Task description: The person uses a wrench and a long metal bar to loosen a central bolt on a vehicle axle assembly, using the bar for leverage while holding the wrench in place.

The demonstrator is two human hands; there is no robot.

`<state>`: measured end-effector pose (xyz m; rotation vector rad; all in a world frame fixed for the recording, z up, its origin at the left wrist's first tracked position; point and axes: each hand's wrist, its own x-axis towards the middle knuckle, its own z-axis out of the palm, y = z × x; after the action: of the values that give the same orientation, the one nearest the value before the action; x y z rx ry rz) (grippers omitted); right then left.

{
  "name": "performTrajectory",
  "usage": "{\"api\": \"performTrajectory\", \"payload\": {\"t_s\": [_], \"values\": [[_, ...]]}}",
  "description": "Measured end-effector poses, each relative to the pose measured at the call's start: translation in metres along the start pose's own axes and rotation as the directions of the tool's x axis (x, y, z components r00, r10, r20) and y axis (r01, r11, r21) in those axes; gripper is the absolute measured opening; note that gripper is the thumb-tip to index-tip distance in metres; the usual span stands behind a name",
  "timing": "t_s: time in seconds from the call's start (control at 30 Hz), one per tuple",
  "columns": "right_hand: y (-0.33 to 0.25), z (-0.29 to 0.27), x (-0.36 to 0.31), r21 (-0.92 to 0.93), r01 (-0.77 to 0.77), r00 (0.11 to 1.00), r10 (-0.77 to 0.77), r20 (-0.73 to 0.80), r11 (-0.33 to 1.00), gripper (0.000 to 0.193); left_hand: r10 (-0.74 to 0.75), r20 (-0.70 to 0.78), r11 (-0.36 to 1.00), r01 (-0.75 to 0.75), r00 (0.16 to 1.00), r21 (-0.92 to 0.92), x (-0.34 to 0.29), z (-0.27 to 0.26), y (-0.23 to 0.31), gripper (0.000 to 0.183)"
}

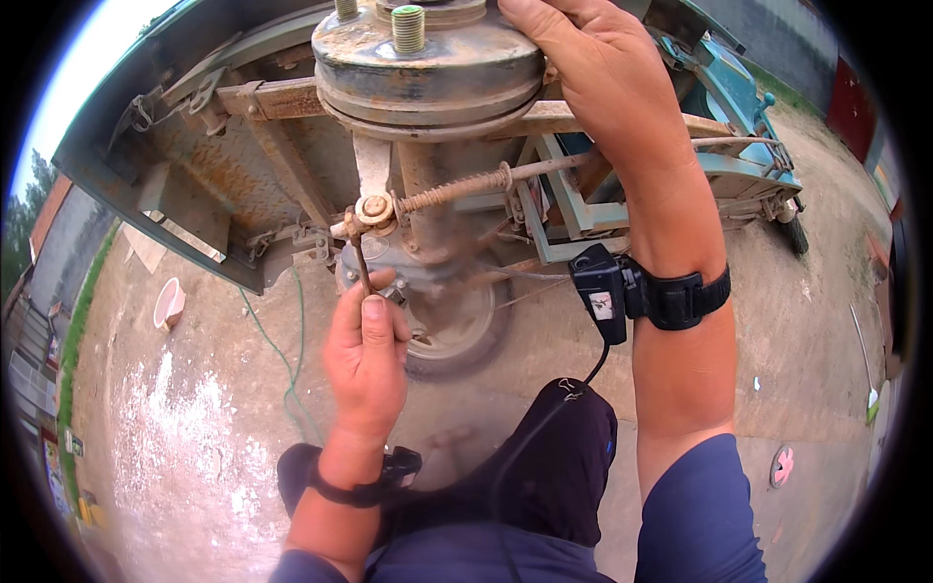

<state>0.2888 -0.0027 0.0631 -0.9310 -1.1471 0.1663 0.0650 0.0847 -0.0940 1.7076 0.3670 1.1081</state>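
The thin rusty rod point(361, 264) hangs just below the round brake drum point(428, 70), dropping from a small washered pivot point(374, 208) that sits under the drum's left half; its long axis runs close to vertical, tilted slightly, with the lower end pinched in the left hand point(366, 355). That hand is closed narrowly around the rod's bottom, thumb pressed up along it and the other fingers curled behind, so the rod lies straight above the hand and points up toward the drum. From the same pivot a coiled spring and cable point(457, 188) runs out to the right beneath the drum, nearly level, crossing the rod's line at a steep angle. The right hand point(593, 73) is laid flat and spread over the drum's right rim, palm on the metal, gripping nothing thin; it is well apart from the rod, so the left hand is clearly the nearer one. Two threaded studs point(408, 27) stand up from the drum's top face. Below the drum a worn tyre point(457, 325) shows behind the left hand, and to the drum's left the rusted underside of a vehicle frame point(224, 155) stretches away. Far below and left of the drum a pale bowl point(169, 303) lies on the concrete ground point(185, 437).
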Motion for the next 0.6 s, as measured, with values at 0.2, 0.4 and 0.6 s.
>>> {"api": "performTrajectory", "payload": {"t_s": [0.2, 0.4, 0.6], "values": [[0.007, -0.009, -0.003, -0.284, 0.166, 0.985, -0.172, 0.003, 0.944, 0.032, 0.002, -0.003, 0.992, -0.002, 1.000, -0.125, -0.002, 0.000, -0.011, 0.035], [0.003, 0.004, -0.005, -0.229, 0.131, 0.986, -0.150, -0.067, 0.965, 0.031, -0.012, 0.032, 0.980, 0.018, 0.999, -0.200, -0.013, -0.002, -0.022, 0.034], [0.004, 0.002, -0.009, -0.203, 0.081, 0.992, -0.099, -0.082, 0.976, 0.034, -0.003, 0.071, 0.967, 0.021, 0.997, -0.252, -0.016, -0.010, -0.027, 0.034]]}}
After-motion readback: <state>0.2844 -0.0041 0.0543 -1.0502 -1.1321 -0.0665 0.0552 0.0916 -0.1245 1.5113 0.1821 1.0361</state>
